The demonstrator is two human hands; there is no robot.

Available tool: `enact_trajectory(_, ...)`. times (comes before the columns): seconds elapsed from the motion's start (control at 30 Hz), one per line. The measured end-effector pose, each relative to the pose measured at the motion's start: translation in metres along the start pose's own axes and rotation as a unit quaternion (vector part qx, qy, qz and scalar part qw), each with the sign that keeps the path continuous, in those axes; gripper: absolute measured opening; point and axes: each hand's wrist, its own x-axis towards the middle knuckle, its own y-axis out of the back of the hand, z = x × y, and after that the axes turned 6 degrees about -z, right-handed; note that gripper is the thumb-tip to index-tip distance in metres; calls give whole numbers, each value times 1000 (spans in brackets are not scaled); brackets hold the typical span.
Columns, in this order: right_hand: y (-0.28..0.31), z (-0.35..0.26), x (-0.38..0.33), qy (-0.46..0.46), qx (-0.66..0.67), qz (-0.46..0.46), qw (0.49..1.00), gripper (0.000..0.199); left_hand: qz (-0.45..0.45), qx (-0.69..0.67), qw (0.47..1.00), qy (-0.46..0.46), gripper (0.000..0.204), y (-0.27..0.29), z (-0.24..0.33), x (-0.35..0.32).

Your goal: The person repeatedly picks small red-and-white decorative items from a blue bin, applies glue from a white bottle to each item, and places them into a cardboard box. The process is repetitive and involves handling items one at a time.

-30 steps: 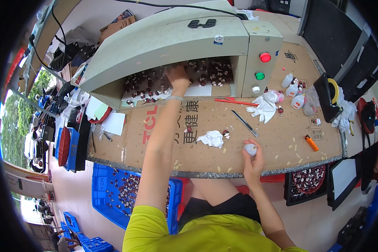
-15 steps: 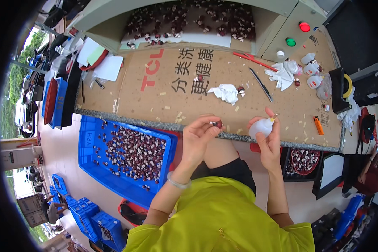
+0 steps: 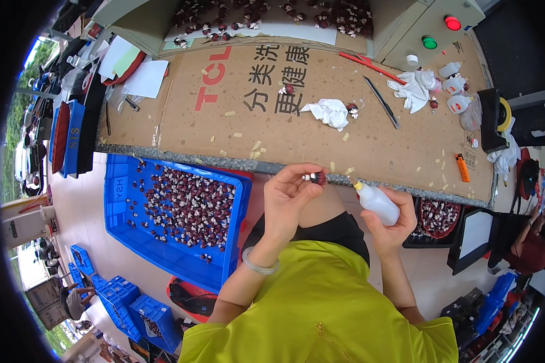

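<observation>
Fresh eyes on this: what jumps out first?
Probably the blue crate of red-and-white pieces on the left, below the table. Mid-picture: a similar piece in the left hand, a white bottle in the right hand. Upper right, a red button and green button on the machine.

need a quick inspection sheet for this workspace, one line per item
surface: cardboard sheet over the bench, small pale flecks scattered on it
job's things: dark red and white piece; white squeeze bottle, its yellow tip toward the piece but apart from it
clutter: crumpled tissue, slim dark tool, orange lighter
hands: left hand pinches the piece in its fingers; right hand grips the bottle
cables: nothing seen
surroundings: blue crate of similar pieces below, left; pale machine housing at the back
</observation>
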Motion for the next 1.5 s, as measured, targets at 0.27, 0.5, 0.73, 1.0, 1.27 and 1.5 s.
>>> enact_trajectory(0.27, -1, 2, 1, 39, -53, 4, 998, 45, 7, 41, 999, -32, 28, -9, 7, 2)
enact_trajectory(0.5, -4, 0, 4, 55, -68, -14, 996, 43, 13, 81, 996, -33, 32, -9, 11, -3)
enact_trajectory(0.73, -5, -1, 7, 75, -67, -28, 995, 43, -4, 94, 995, -47, 33, -9, 13, -3)
enact_trajectory(1.0, -5, -1, 8, 80, -75, -35, 993, 43, -3, 97, 994, -43, 32, -8, 14, -4)
enact_trajectory(1.27, -4, -2, 9, 81, -71, -43, 993, 43, -5, 100, 994, -40, 31, -8, 15, -4)
enact_trajectory(1.5, -5, -3, 10, 89, -63, -38, 993, 43, -11, 102, 994, -45, 31, -8, 16, -4)
